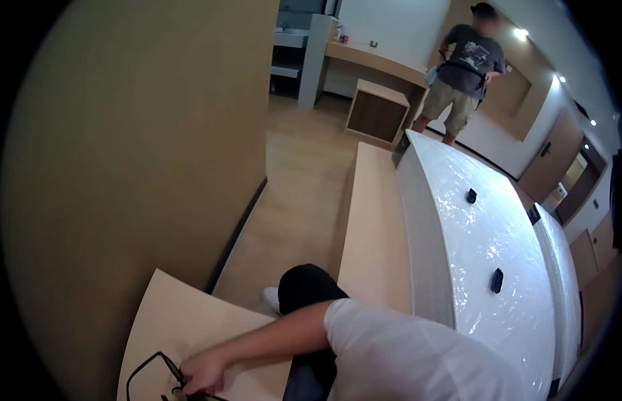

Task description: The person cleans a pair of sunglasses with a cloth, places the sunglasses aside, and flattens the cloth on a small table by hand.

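- At the lower left of my view, my bare right hand is resting over a pale wood-grain tabletop, with a thin black looped strap lying right against it.
- My fingers are bending down at the strap, but their tips are hiding from me, so I cannot tell whether they are closing on it or only touching it.
- The strap's loop is arching out beyond my knuckles, probably because it is stiff enough to be holding its own curve; the tabletop seems to be taking some of its weight.
- A small dull olive piece is showing beside my hand, too near the edge for me to identify.
- My left hand is not showing, so I cannot tell how its fingers are standing.
- My bare forearm is crossing in front of my black-clothed knee, since my shoulder is sitting to the right of the tabletop.
- A white mattress in shiny clear plastic film is lying beside a pale wooden ledge; the film is presumably keeping it clean.
- One small black object and a second small black object are lying apart on it, the flat top likely serving as a handy shelf.
- Beyond it, a person in a dark grey T-shirt and khaki shorts is standing.
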The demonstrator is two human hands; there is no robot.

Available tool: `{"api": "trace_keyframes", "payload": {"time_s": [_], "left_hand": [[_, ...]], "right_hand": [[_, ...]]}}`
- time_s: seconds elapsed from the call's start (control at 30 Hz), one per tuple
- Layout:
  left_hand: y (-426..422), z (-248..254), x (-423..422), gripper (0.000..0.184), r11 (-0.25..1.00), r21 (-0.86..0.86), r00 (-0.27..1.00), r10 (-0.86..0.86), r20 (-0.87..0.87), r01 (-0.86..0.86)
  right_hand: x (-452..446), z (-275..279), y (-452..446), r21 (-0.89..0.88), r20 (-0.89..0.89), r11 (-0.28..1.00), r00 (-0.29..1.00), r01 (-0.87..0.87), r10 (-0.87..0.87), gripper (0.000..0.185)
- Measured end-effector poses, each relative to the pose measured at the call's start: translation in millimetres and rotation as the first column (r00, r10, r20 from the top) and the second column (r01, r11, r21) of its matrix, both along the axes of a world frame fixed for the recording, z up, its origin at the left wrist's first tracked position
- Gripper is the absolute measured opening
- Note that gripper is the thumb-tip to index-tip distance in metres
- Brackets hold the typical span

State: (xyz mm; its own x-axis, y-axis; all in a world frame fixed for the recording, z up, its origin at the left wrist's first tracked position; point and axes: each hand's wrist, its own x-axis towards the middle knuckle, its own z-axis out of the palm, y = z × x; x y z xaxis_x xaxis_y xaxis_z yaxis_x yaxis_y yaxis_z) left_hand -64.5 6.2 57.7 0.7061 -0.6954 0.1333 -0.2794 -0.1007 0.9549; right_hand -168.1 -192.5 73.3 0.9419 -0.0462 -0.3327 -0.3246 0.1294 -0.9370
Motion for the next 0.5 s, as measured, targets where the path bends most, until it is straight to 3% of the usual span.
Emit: {"api": "trace_keyframes", "payload": {"time_s": [0.03, 0.07, 0.1, 0.13, 0.17, 0.2, 0.23, 0.27, 0.33, 0.4, 0.47, 0.5], "left_hand": [[2, -4, 5, 0.036, 1.0, 0.007, 1.0, -0.001, 0.022, 0.001], [6, -11, 8, 0.039, 1.0, 0.006, 1.0, 0.015, 0.009, -0.015], [6, 4, -1, 0.04, 1.0, -0.002, 0.997, -0.004, -0.073, 0.004], [9, -7, 3, 0.039, 1.0, -0.022, 0.998, 0.018, -0.065, -0.019], [13, -19, 5, 0.039, 0.999, -0.039, 0.997, 0.029, -0.064, -0.032], [5, -7, -3, 0.036, 0.999, -0.041, 0.998, 0.01, -0.063, -0.013], [10, -7, -4, 0.036, 1.0, -0.027, 0.997, 0.01, -0.07, -0.012], [13, -8, 0, 0.035, 0.999, 0.035, 0.999, -0.005, -0.041, 0.006], [7, -12, 17, 0.035, 0.994, 0.098, 0.999, -0.042, -0.002, 0.042], [-13, -28, 39, 0.031, 0.944, -0.15, 0.902, -0.223, 0.37, 0.295], [-16, -43, 55, 0.028, 0.783, -0.26, 0.662, -0.242, 0.709, 0.565], [1, -37, 31, 0.025, 0.945, -0.163, 0.907, -0.207, 0.367, 0.282]], "right_hand": [[-11, 27, -8, -0.314, 0.068, 0.949, 0.998, 0.019, 0.002, 0.024], [-31, 64, -17, -0.594, 0.14, 0.803, 0.99, 0.057, 0.034, 0.025], [-49, 100, -19, -0.534, 0.303, 0.807, 0.948, 0.253, -0.097, 0.023], [-65, 145, -16, -0.492, 0.349, 0.781, 0.909, 0.384, -0.226, 0.027], [-82, 192, -10, -0.412, 0.526, 0.778, 0.821, 0.474, -0.221, 0.035], [-82, 205, -11, -0.191, 0.801, 0.801, 0.562, 0.567, -0.207, 0.033], [-90, 230, -3, 0.025, 0.868, 0.887, 0.43, 0.462, -0.248, 0.056], [-96, 248, 4, 0.125, 0.91, 0.934, 0.336, 0.334, -0.242, 0.057], [-108, 271, 17, 0.166, 0.947, 0.968, 0.242, 0.188, -0.21, 0.059], [-121, 287, 27, 0.149, 0.966, 0.982, 0.196, 0.119, -0.171, 0.061], [-126, 290, 38, 0.149, 0.972, 0.986, 0.171, 0.081, -0.161, 0.063], [-127, 290, 42, 0.148, 0.974, 0.986, 0.164, 0.072, -0.158, 0.064]]}}
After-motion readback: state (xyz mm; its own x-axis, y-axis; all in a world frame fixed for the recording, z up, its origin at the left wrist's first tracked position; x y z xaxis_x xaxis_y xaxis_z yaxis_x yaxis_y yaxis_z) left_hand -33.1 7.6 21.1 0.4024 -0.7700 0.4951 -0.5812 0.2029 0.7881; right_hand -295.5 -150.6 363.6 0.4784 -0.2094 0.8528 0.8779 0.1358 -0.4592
